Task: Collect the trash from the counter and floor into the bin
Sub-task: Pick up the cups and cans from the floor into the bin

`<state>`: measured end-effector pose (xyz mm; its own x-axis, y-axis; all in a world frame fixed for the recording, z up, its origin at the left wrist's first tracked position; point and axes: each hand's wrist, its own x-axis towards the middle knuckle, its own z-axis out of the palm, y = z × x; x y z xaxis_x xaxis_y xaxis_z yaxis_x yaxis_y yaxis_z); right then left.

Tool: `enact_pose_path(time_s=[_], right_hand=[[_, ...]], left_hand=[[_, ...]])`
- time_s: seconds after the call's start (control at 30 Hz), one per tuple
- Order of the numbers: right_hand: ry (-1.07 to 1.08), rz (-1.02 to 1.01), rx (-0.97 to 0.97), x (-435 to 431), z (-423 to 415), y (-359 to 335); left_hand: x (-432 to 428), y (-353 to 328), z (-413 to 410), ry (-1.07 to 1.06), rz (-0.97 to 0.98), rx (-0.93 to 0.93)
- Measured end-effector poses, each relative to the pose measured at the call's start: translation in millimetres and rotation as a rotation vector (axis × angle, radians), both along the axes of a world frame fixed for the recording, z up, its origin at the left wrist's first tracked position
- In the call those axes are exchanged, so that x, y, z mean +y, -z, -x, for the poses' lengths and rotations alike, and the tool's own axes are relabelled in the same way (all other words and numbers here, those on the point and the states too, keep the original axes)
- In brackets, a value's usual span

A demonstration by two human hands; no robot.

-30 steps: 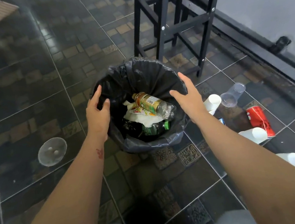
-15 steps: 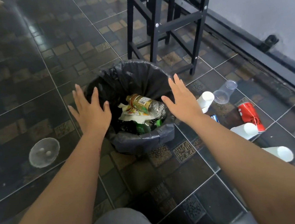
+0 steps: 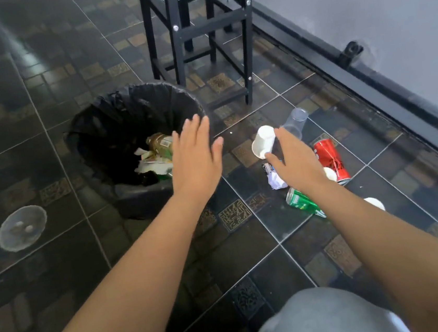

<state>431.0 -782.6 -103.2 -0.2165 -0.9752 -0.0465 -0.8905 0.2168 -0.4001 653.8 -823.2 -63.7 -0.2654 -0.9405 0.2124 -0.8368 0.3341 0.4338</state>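
Two bare arms reach out over the dark tiled floor (image 3: 42,109), and both come in released. The left grip (image 3: 196,157) hovers flat, fingers straight and close together, over the near right edge of the bin (image 3: 91,131), holding nothing. That bin, lined with a black bag, stands on the floor left of centre, and inside it a plastic bottle (image 3: 159,144) lies on white paper scraps (image 3: 148,165). Over to the right grip (image 3: 294,157): fingers stretched, thumb spread wide, nothing grasped, just beside a white paper cup (image 3: 263,141) lying on its side. The thumb tip sits at the cup's near end, but whether it touches I cannot tell. Just beyond the fingertips lies a clear plastic cup (image 3: 296,121), tipped over too. More trash is on the floor around that hand. There's a dented red can (image 3: 330,157) to its right, a crumpled white paper (image 3: 276,181) by the wrist, and a green can (image 3: 302,202) on its side just beside the forearm. Another white cup (image 3: 375,203) peeks out behind the arm. Well apart, far left, a clear round lid (image 3: 22,227) lies flat. Behind the bin stands a black stool frame (image 3: 196,26), near the grey wall (image 3: 357,0).
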Motion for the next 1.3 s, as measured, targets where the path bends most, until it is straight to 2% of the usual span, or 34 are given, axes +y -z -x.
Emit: enact_pose_path(time_s=[0.1,0.2,0.3,0.57,0.77,0.87,1.03,1.3], right_hand=[[0.039,-0.038,0.032,20.2,31.6,18.1],[0.084,-0.074,0.096,35.6,56.8,37.8],[0.124,-0.154,0.165,45.8,77.6,60.1],[0.111,-0.201,0.229,52.6,107.3,93.1],[0.117,-0.154,0.073,50.4,120.1,108.8],[0.113,-0.114,0.057,49.8,122.5,111.1],[0.105,-0.003,0.071,53.5,124.3,105.5],[0.174,0.331,0.024,32.8,98.1,54.4]], left_hand=[[21.4,16.9,54.4,0.142,0.012,0.041],[37.9,47.8,93.5,0.214,-0.067,0.034],[46.3,84.9,116.8,0.235,-0.172,-0.046],[30.5,154.3,157.4,0.249,-0.388,-0.242],[9.7,176.6,182.7,0.241,-0.518,-0.309],[7.9,179.6,188.4,0.227,-0.510,-0.321],[10.3,178.1,180.2,0.157,-0.432,-0.206],[7.1,116.7,152.9,0.088,-0.188,0.161]])
